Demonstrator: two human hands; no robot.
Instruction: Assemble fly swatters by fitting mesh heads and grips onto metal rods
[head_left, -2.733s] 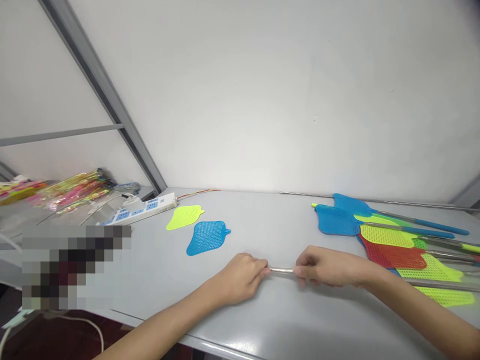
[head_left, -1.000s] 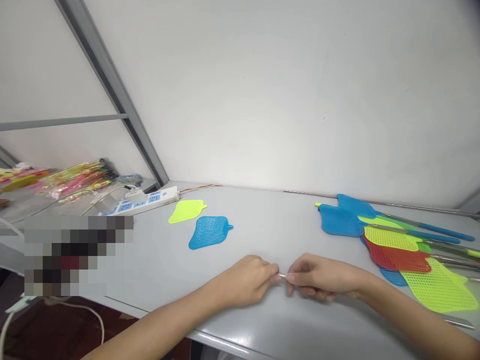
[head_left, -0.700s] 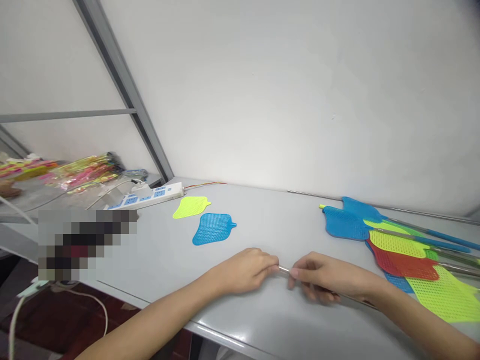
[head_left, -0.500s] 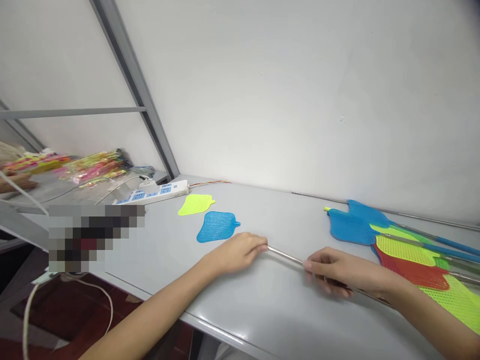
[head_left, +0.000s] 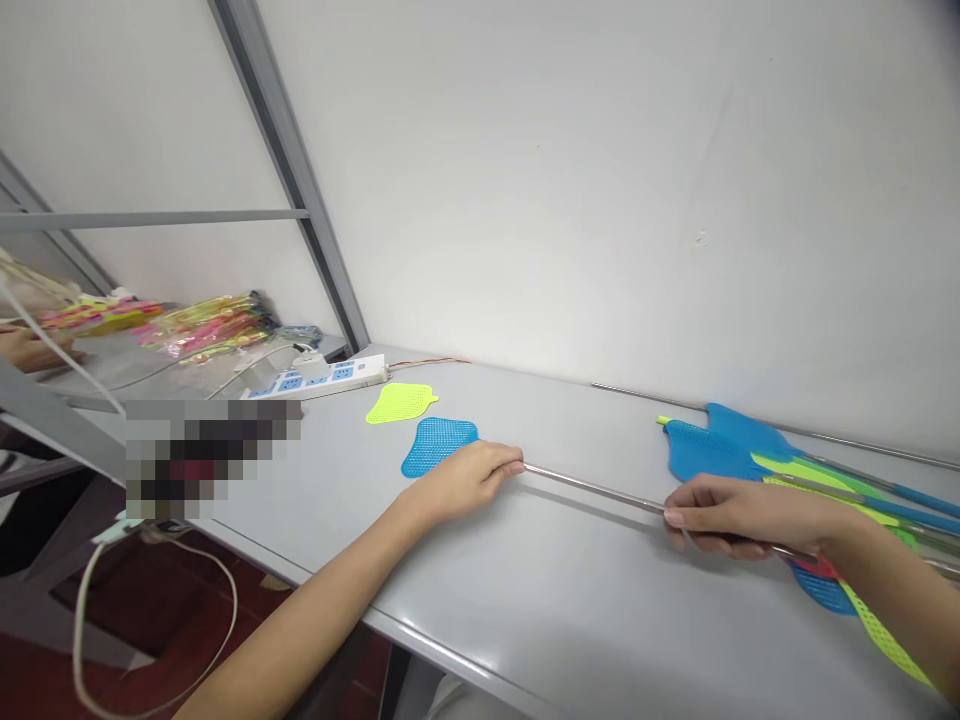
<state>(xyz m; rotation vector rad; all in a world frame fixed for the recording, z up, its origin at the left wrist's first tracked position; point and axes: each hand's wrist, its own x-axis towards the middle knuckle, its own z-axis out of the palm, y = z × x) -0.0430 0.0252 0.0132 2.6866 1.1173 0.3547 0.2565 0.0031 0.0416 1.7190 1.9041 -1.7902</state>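
A thin metal rod point(head_left: 589, 485) runs between my hands, just above the grey table. My left hand point(head_left: 471, 478) pinches its left end, close by a blue perforated swatter head point(head_left: 439, 443) that it partly covers. Farther along, my right hand point(head_left: 724, 515) is closed around the rod, whose right part passes under my wrist. Behind the blue head lies a yellow-green swatter head point(head_left: 400, 403), loose and flat. To the right, partly behind my right hand, fly swatters point(head_left: 709, 450) with blue, yellow-green and red heads lie in an overlapping pile.
A white power strip point(head_left: 330, 375) sits at the table's back left. Another metal rod point(head_left: 645, 393) lies along the wall. Beyond the grey frame post point(head_left: 319, 235) are colourful bagged items point(head_left: 217, 322) and another person's hand point(head_left: 34, 348). The table's front edge point(head_left: 450, 655) is near me.
My right hand has slid right along the rod, so a longer stretch shows between my hands. My left hand now overlaps the blue swatter head. The view has shifted slightly.
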